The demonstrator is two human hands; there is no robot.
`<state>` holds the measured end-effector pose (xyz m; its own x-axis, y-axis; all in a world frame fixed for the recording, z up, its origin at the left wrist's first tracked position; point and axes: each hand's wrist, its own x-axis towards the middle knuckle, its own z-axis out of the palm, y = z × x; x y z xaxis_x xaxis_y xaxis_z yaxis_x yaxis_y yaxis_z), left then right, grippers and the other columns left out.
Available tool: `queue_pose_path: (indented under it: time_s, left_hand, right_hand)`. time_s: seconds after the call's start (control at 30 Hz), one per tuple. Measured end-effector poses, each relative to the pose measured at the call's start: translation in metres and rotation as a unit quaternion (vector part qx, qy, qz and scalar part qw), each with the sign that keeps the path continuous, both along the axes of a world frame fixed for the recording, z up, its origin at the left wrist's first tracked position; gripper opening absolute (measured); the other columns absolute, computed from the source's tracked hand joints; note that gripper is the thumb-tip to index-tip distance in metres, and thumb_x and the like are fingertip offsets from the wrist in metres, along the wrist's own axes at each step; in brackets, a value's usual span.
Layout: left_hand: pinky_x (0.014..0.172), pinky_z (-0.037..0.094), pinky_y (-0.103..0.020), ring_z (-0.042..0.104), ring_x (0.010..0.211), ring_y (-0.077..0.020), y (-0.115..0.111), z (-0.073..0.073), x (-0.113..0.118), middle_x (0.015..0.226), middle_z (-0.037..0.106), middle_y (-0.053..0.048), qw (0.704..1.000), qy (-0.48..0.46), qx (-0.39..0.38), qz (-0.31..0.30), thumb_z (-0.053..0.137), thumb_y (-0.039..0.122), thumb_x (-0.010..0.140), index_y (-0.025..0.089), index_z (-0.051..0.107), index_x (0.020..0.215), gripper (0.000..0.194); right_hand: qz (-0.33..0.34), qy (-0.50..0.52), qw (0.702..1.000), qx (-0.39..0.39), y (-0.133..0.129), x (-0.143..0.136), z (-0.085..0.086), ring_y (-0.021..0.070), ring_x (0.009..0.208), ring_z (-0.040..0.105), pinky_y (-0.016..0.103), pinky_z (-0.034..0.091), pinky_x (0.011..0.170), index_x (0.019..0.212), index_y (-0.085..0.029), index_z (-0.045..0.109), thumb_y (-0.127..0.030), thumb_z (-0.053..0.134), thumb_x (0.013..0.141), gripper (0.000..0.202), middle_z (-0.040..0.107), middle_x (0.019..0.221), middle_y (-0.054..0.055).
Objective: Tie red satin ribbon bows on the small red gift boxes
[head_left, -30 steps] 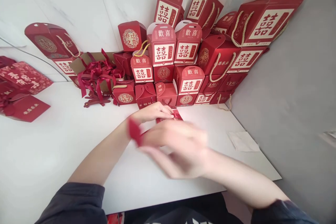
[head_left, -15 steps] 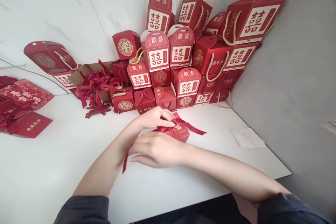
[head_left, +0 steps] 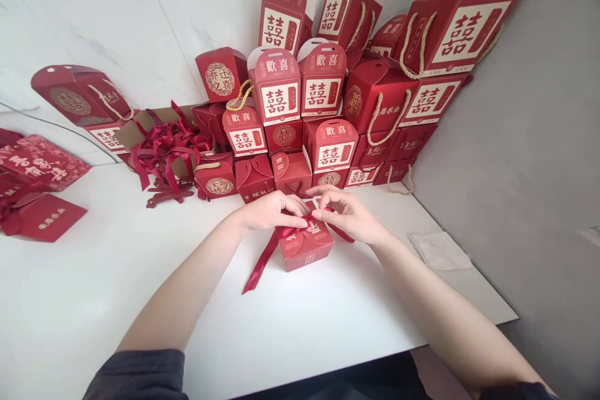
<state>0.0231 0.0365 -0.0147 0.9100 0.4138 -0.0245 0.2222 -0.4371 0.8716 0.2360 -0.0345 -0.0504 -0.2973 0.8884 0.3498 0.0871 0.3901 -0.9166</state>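
Observation:
A small red gift box (head_left: 307, 256) with pale lettering stands on the white table, its curved top flaps folded together. Dark red ribbon (head_left: 261, 262) lies across its top, one tail hanging to the left front and the other to the right. My left hand (head_left: 276, 209) reaches over the box from the left, thumb and fingers closed on the ribbon at the middle of the lid. From the right, my right hand (head_left: 344, 212) pinches the ribbon close by, fingertips near my left thumb. The ribbon's crossing is partly covered by my fingers.
Stacked red gift boxes (head_left: 330, 147), some with rope handles, line the wall behind. An open cardboard box (head_left: 126, 135) spills red ribbons (head_left: 171, 144) at the left back. More red boxes (head_left: 51, 215) stand far left. A white tissue (head_left: 440, 251) lies at right, beside the grey wall.
My right hand has moved from the front left, where it held a ribbon tail, up to the top of the box. That tail now lies on the table. My left hand stays on the lid.

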Motion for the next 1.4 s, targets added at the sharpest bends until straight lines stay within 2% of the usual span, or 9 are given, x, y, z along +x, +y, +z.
queue_pose_path:
  time_s: [0.13,0.23,0.33,0.57,0.67,0.8,0.97,1.13,1.4]
  left_hand:
    - [0.099,0.047,-0.035,0.063,0.105,-0.0211,0.006,-0.008,-0.001,0.089,0.074,-0.009,0.999,-0.017,-0.028,0.01,0.072,0.032,0.081,0.017,0.078,0.078,0.016]
    - [0.1,0.047,-0.038,0.063,0.108,-0.0228,0.01,-0.013,-0.002,0.088,0.075,-0.01,0.997,-0.028,-0.052,0.039,0.075,0.03,0.076,0.018,0.079,0.078,0.013]
    - [0.102,0.046,-0.04,0.062,0.111,-0.0236,0.012,-0.014,-0.003,0.088,0.076,-0.01,0.997,-0.021,-0.052,0.051,0.077,0.028,0.074,0.018,0.079,0.078,0.011]
    - [0.095,0.049,-0.034,0.064,0.101,-0.0202,-0.003,0.0,0.002,0.091,0.075,-0.007,0.999,-0.029,0.037,0.018,0.073,0.022,0.076,0.017,0.075,0.076,0.005]
    - [0.088,0.051,-0.031,0.064,0.097,-0.0188,-0.019,0.012,0.004,0.098,0.071,-0.005,0.991,0.011,0.122,0.045,0.073,0.02,0.073,0.019,0.075,0.079,0.006]
    - [0.076,0.052,-0.025,0.064,0.088,-0.0155,-0.037,0.02,0.005,0.101,0.063,-0.004,0.971,0.038,0.221,0.085,0.07,0.019,0.073,0.021,0.076,0.081,0.01]
    - [0.071,0.052,-0.023,0.064,0.077,-0.0111,-0.044,0.006,0.007,0.098,0.065,-0.002,0.922,-0.007,0.363,0.133,0.061,0.017,0.084,0.02,0.073,0.084,0.012]
    - [0.068,0.055,-0.02,0.065,0.073,-0.0092,-0.038,-0.013,0.007,0.091,0.067,-0.003,0.857,-0.125,0.479,0.145,0.061,0.018,0.086,0.02,0.07,0.088,0.009]
    - [0.068,0.056,-0.02,0.066,0.074,-0.0101,-0.031,-0.019,0.005,0.086,0.065,-0.002,0.855,-0.17,0.468,0.144,0.066,0.014,0.082,0.02,0.069,0.086,0.008]
  right_hand:
    - [-0.014,0.0,0.992,0.129,-0.011,0.003,0.006,0.0164,0.082,0.066,0.034,0.054,0.079,0.075,-0.02,0.06,-0.024,0.074,0.082,0.015,0.07,0.084,0.003]
    - [0.05,-0.112,0.964,0.234,-0.02,0.002,0.009,0.0176,0.084,0.067,0.035,0.055,0.08,0.084,-0.021,0.065,-0.017,0.065,0.088,0.005,0.073,0.087,0.005]
    - [0.053,-0.183,0.942,0.278,-0.024,0.0,0.009,0.0188,0.086,0.068,0.035,0.054,0.081,0.09,-0.021,0.064,-0.014,0.059,0.091,0.009,0.072,0.089,0.006]
    - [0.044,-0.137,0.972,0.185,-0.024,-0.001,0.012,0.0184,0.086,0.065,0.035,0.052,0.083,0.088,-0.02,0.061,-0.026,0.061,0.092,0.007,0.069,0.089,0.006]
    - [-0.024,-0.058,0.992,0.105,-0.019,-0.002,0.009,0.0192,0.103,0.062,0.038,0.049,0.094,0.096,-0.021,0.055,-0.027,0.051,0.097,0.008,0.065,0.107,0.009]
    - [0.01,-0.047,0.997,0.057,-0.014,-0.004,0.004,0.0174,0.106,0.061,0.038,0.048,0.096,0.113,-0.022,0.049,-0.022,0.045,0.099,0.015,0.062,0.114,0.007]
    - [-0.018,-0.111,0.989,0.101,-0.014,-0.001,0.003,0.0202,0.101,0.061,0.04,0.048,0.092,0.118,-0.023,0.051,-0.011,0.053,0.09,0.031,0.065,0.106,0.006]
    - [-0.048,-0.126,0.987,0.089,-0.009,0.005,-0.001,0.0209,0.098,0.061,0.04,0.048,0.09,0.104,-0.023,0.064,-0.018,0.062,0.088,0.017,0.069,0.103,0.005]
    - [-0.125,-0.123,0.974,0.145,-0.013,0.0,-0.002,0.0189,0.085,0.061,0.036,0.048,0.081,0.089,-0.022,0.064,-0.016,0.06,0.087,0.008,0.068,0.087,0.003]
